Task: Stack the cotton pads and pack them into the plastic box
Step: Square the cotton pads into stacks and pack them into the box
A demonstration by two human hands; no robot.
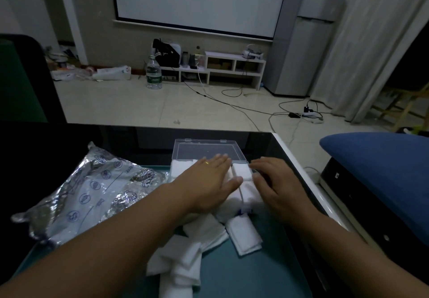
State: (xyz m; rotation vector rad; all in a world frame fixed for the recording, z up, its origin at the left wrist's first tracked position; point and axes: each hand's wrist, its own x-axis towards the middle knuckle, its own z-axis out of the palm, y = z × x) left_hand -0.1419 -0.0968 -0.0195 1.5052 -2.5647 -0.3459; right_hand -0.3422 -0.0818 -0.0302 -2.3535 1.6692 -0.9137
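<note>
Flat and spread, left hand [212, 177] pressing pads [241, 171] in box [185, 149]; right hand [276, 181] loosely curled beside; foil bag [92, 188] left, loose pads [243, 235] nearer.

A home living room — a large projector screen [199, 0] on the far wall, a low white shelf unit [222, 68] beneath it (cluttered with small devices), a fridge [308, 33], pale curtains [376, 42], cables [243, 105] across the tiled floor [144, 107].
</note>
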